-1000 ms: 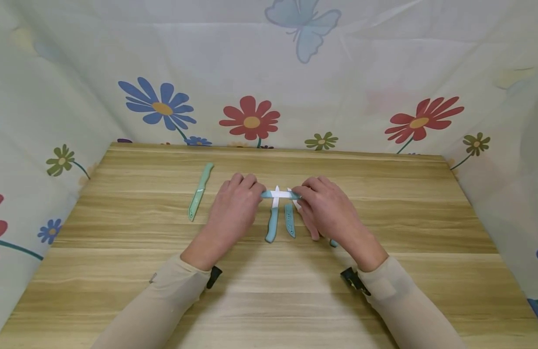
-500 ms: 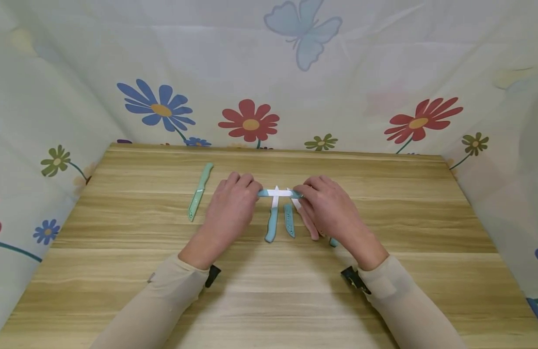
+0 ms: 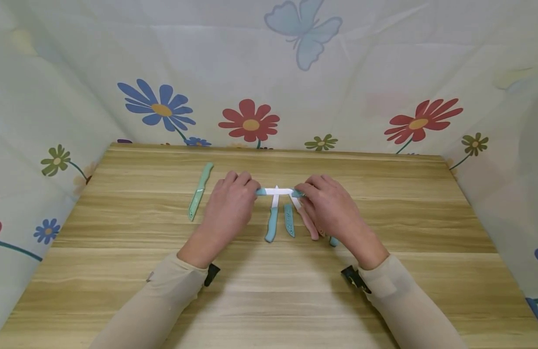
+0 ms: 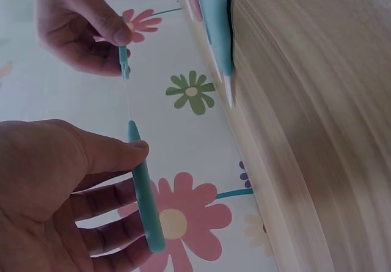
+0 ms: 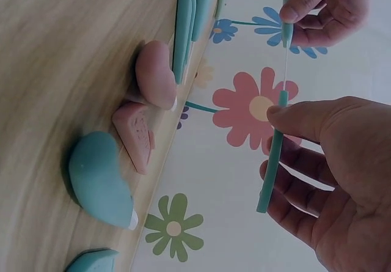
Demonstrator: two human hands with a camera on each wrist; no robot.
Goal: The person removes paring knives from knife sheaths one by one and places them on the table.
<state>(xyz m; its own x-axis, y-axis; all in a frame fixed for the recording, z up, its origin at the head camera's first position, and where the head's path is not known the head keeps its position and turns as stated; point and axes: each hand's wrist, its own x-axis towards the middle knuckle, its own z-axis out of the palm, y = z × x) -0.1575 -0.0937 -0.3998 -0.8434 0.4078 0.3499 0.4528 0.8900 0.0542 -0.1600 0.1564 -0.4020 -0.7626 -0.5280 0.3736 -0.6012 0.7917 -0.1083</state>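
Note:
Above the table, my left hand (image 3: 229,203) pinches the blue handle (image 4: 146,198) of a small knife with a white blade (image 3: 279,192). My right hand (image 3: 332,206) pinches a blue blade sheath (image 5: 273,162) at the other end, in line with the blade. Whether the blade's tip sits inside the sheath cannot be told. Below the hands lie a blue knife (image 3: 272,225) with its white blade bare, a loose blue sheath (image 3: 289,220) and a bare pink knife (image 3: 309,225).
A green knife (image 3: 201,191) in its sheath lies at left on the wooden table (image 3: 269,300). In the right wrist view, a pink sheath (image 5: 135,136), another blue knife (image 5: 101,180) and a blue sheath (image 5: 95,261) lie near the right hand. Flowered cloth surrounds the table.
My left hand has shifted slightly left and away from me with the knife handle. More white blade shows between handle and sheath. The right hand has barely moved.

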